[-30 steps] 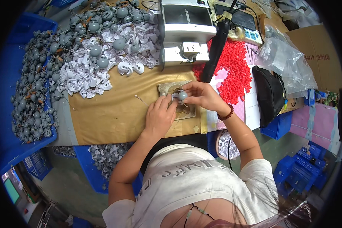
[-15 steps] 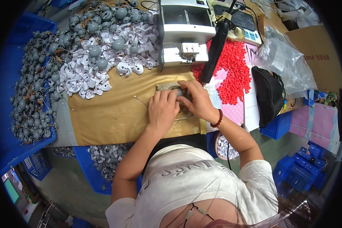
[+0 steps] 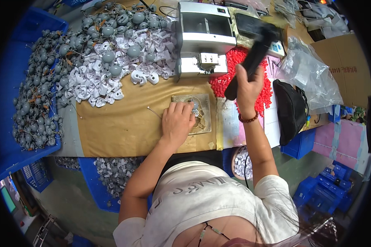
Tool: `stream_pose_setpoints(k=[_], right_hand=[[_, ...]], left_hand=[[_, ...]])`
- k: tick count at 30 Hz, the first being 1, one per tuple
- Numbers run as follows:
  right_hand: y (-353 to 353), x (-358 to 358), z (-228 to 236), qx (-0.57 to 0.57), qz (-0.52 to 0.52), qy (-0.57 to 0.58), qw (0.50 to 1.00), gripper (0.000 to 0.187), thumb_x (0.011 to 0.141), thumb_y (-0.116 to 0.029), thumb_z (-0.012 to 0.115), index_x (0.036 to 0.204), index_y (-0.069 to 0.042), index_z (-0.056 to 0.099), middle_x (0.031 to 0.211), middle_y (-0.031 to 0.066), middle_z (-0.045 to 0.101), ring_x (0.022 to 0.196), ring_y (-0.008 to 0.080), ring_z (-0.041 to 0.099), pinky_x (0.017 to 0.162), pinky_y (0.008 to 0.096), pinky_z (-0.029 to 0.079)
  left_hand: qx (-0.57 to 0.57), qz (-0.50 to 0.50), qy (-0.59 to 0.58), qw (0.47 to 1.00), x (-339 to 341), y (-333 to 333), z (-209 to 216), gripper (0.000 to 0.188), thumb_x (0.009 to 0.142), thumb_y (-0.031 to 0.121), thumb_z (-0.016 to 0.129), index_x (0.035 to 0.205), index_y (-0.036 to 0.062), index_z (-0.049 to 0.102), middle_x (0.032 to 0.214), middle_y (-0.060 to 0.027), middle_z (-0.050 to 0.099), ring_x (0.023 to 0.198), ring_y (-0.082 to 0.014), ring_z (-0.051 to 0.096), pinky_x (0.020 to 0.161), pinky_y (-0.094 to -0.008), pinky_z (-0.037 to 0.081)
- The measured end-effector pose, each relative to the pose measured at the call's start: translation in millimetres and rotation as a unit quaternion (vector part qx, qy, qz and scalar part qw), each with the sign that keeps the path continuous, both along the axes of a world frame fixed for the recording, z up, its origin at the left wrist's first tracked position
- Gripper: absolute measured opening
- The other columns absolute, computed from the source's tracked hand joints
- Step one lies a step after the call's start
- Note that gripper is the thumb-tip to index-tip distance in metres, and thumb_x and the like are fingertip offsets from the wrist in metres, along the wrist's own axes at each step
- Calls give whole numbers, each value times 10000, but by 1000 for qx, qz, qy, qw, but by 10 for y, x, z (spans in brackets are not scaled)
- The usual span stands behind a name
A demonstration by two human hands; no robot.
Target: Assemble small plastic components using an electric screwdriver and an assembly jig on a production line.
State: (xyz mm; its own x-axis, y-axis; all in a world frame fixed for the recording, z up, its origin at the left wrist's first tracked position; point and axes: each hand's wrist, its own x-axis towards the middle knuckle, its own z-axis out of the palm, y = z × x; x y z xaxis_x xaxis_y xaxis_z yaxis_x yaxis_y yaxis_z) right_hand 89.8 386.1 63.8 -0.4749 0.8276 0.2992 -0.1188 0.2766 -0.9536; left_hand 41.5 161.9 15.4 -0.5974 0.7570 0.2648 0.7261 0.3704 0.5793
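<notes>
A stretch of brown covering (image 3: 119, 127) lies open left of the left hand (image 3: 177, 121), interrupted by a thin wire (image 3: 154, 112). Heaped white parts (image 3: 95, 80) and a silver machine (image 3: 206, 39) block the far side; rightward, the black tool (image 3: 253, 59) in the right hand (image 3: 249, 90) obstructs passage over red pieces (image 3: 220, 85).

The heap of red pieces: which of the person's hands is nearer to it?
The right hand: it covers part of the heap of red pieces in view, gripping a black tool. The left hand is left of the heap, at the square plate.
</notes>
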Motion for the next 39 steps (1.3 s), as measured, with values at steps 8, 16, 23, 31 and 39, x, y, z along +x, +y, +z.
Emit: stream_pose_setpoints(k=[8, 16, 23, 31, 39], right_hand=[[-171, -514, 827, 64, 183, 144, 970, 706, 861, 146, 593, 1476, 9, 275, 789, 88, 642, 666, 188, 639, 675, 347, 555], [-106, -912, 640, 9, 190, 19, 982, 460, 848, 10, 689, 1260, 68, 492, 773, 67, 663, 636, 139, 640, 625, 278, 520], [-450, -420, 486, -95, 258, -17, 961, 286, 794, 23, 748, 1014, -8, 566, 785, 40, 656, 652, 123, 643, 594, 273, 526], [-742, -43, 256, 26, 299, -3, 954, 841, 809, 100, 634, 1498, 31, 157, 749, 89, 623, 651, 175, 635, 643, 307, 528], [-750, 86, 102, -21, 346, 26, 938, 834, 837, 129, 613, 1518, -78, 178, 807, 92, 591, 686, 193, 625, 686, 346, 535]], left_hand=[[2, -2, -26, 1000, -6, 1, 49, 354, 777, 128, 745, 1113, 67, 657, 1018, -88, 619, 974, -314, 569, 825, -439, 475], [-5, 2, -17, 1000, -15, -22, 11, 350, 775, 157, 744, 1107, 86, 660, 997, -69, 617, 968, -286, 571, 816, -422, 479], [20, 5, -11, 1000, -17, -24, -36, 355, 771, 154, 739, 1109, 86, 654, 975, -78, 613, 960, -299, 568, 812, -431, 476], [17, 12, -10, 1000, -16, -9, -62, 317, 745, 160, 746, 1027, 77, 627, 974, -78, 586, 956, -309, 563, 779, -444, 484], [23, 24, -2, 999, -8, -14, -97, 337, 761, 169, 725, 1087, 153, 642, 984, -30, 588, 979, -252, 571, 802, -418, 478]])
